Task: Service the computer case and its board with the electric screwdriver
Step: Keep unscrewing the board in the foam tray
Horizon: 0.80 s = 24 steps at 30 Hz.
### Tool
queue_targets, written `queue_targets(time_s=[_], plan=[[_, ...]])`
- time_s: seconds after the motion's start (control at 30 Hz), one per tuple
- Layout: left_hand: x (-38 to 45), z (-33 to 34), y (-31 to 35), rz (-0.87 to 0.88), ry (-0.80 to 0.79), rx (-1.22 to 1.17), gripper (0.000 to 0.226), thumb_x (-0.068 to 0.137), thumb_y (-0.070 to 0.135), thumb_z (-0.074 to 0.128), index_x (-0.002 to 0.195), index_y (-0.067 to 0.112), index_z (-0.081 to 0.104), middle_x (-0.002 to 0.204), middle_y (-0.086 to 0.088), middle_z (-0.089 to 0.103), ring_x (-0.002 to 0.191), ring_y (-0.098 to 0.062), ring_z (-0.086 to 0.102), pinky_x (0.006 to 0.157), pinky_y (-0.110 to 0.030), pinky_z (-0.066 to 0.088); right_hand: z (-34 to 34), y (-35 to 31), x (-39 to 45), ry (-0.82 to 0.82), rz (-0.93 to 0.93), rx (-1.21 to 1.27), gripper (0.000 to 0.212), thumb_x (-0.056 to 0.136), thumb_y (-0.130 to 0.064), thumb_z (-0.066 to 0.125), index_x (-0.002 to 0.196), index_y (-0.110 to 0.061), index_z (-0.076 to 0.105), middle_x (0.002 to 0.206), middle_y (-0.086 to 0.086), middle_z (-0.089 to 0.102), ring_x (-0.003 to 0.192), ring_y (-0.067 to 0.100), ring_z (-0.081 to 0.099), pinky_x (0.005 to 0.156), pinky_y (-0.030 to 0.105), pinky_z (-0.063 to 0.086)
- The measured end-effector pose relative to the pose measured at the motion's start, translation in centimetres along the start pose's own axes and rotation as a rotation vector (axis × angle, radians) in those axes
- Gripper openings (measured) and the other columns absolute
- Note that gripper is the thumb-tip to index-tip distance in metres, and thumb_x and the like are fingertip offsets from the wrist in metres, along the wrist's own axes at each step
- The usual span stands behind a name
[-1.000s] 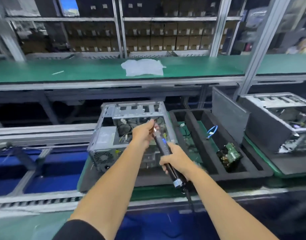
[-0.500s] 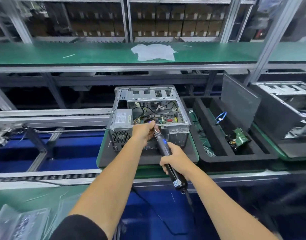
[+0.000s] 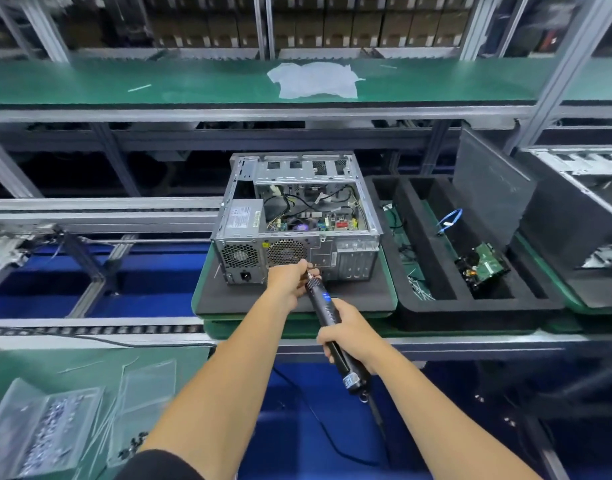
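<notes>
Head view: case now seen from its rear panel, driver tip down off the board and at the back face.

Computer case [image 3: 297, 220] on dark foam pad [image 3: 349, 299], open top up, board [image 3: 315, 223] visible inside; half a second ago bit up at top rim over board, now lower, in front of rear panel just right of fan grille [image 3: 286, 252]. Right hand [image 3: 349, 332] wrapped round body of electric screwdriver [image 3: 327, 311], grip closed on it; left hand [image 3: 290, 284] pinching bit end near tip, grip narrow, steadying. Tip contact with any screw hidden by fingers. Likely meaning: board-side work left, rear-panel screw next. Foam tray [image 3: 432, 247] with drive and blue cable just right of case, untouched. Screw bags on near worktop [image 3: 89, 362], lower left.
</notes>
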State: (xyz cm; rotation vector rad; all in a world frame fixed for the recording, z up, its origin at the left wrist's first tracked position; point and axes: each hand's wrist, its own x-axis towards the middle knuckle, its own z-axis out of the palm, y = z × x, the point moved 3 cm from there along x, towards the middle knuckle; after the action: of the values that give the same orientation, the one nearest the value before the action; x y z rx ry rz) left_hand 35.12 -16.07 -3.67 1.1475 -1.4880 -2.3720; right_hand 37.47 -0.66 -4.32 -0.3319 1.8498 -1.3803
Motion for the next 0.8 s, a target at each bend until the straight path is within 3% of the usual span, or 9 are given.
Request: queue_targets(time_s=[0.13,0.3,0.5,0.6,0.8], plan=[[0.5,-0.6,-1.5,-0.004,0.051,-0.003,0.014,0.093,0.003,0.051,0.095,0.002,0.065,0.074,-0.008,0.070,0.066,-0.018,0.066,0.056,-0.024,0.055,0.9,0.9,0.6,0.032,0.026,-0.068,0.047,0.075,-0.006,0.068,0.113,-0.022,0.046,0.089,0.013,0.055,0.055,0.019,0.059,0.053,0.031,0.052],[1.7,-0.8,-2.5,-0.032,-0.006,-0.002,0.017,0.091,0.000,0.046,0.091,0.003,0.063,0.069,-0.006,0.069,0.065,-0.020,0.063,0.064,-0.028,0.053,1.7,1.5,1.6,0.078,0.041,-0.130,0.052,0.070,-0.015,0.078,0.110,-0.021,0.045,0.096,0.011,0.055,0.071,0.024,0.058,0.067,0.039,0.054],[3.2,-1.0,-3.2,-0.036,-0.058,0.025,0.014,0.093,0.009,0.050,0.093,0.006,0.064,0.069,-0.002,0.071,0.069,-0.017,0.065,0.060,-0.025,0.053,1.8,1.3,2.3,0.067,0.043,-0.248,0.072,0.064,-0.022,0.084,0.120,-0.024,0.039,0.105,0.004,0.053,0.087,0.020,0.057,0.075,0.034,0.054],[3.7,-0.9,-3.1,-0.049,-0.058,0.017,0.015,0.094,0.010,0.049,0.093,0.006,0.064,0.072,-0.002,0.071,0.069,-0.016,0.064,0.059,-0.023,0.053,1.8,1.3,2.8,0.094,0.045,-0.285,0.073,0.066,-0.018,0.082,0.122,-0.025,0.037,0.108,0.006,0.053,0.093,0.025,0.060,0.081,0.040,0.056],[5.0,-1.1,-3.2,-0.055,-0.076,0.023,0.016,0.094,0.009,0.048,0.095,0.005,0.063,0.075,-0.004,0.070,0.068,-0.015,0.064,0.061,-0.025,0.052,2.4,1.5,3.8,0.152,0.069,-0.269,0.066,0.066,-0.014,0.077,0.119,-0.023,0.039,0.105,0.013,0.055,0.088,0.029,0.062,0.081,0.046,0.058]])
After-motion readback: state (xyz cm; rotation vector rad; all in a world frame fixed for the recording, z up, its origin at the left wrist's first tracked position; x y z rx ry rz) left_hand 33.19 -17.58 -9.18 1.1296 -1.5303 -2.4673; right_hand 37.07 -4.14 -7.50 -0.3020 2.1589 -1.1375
